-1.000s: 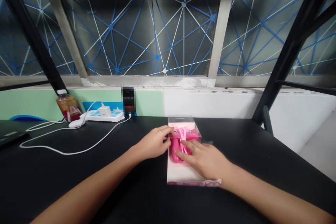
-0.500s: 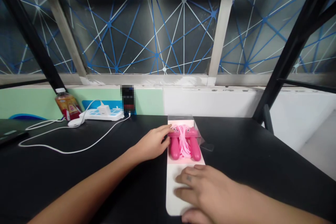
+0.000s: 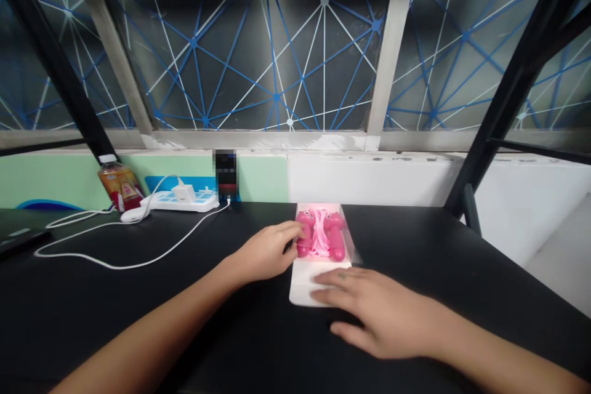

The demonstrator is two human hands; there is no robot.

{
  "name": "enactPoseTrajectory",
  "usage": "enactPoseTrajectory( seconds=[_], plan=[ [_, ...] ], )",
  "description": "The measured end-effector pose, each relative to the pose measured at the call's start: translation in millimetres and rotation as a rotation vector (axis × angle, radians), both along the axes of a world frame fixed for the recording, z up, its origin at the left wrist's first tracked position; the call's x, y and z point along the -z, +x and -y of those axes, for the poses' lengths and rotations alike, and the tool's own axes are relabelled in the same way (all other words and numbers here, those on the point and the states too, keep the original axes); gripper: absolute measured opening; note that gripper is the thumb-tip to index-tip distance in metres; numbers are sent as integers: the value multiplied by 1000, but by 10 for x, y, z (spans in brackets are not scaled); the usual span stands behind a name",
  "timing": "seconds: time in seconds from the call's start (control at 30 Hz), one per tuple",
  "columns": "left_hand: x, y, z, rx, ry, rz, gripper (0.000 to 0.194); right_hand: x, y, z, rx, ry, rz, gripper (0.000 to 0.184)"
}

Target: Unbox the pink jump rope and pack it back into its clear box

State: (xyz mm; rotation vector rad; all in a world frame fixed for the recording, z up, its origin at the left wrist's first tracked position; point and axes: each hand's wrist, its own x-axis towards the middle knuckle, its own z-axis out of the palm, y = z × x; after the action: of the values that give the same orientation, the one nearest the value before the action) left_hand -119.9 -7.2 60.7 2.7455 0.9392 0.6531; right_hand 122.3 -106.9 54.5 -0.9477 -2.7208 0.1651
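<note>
right hand (image 3: 376, 314) is lying open and flat, sliding the white card tray (image 3: 307, 283) back up the table, while half-curled left hand (image 3: 265, 252) is touching the pink skipping rope (image 3: 321, 235) in the tray, grip unclear

Beyond the right hand (image 3: 383, 314), a black tabletop (image 3: 438, 246) runs back to a low wall (image 3: 369, 181), pale green on the left side and white on the right. Above it, a wide window (image 3: 240, 43) with pale metal bars shows a web of blue and white lines. Black posts (image 3: 508, 80) rise on both sides.
</note>
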Motion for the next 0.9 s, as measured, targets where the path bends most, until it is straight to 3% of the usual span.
enactPoseTrajectory(
  seconds=[0.17, 0.33, 0.43, 0.5, 0.7, 0.9],
  plan=[
    [-86, -66, -31, 59, -88, 24, 22, -63, 117, -167, 156, 170, -115, 34],
    [-149, -88, 12, 73, -166, 13, 27, 112, 199, -366, 324, 192, -180, 50],
    [-149, -119, 48, 83, -186, -48, 55, 181, 209, -410, 380, 198, -207, 50],
    [-140, -136, 54, 87, -173, -69, 63, 187, 209, -422, 396, 211, -220, 48],
    [-129, -141, 45, 76, -174, -48, 53, 149, 228, -438, 421, 226, -230, 43],
    [-152, -144, 64, 91, -191, -55, 54, 77, 257, -393, 339, 139, -241, 47]
  ],
)
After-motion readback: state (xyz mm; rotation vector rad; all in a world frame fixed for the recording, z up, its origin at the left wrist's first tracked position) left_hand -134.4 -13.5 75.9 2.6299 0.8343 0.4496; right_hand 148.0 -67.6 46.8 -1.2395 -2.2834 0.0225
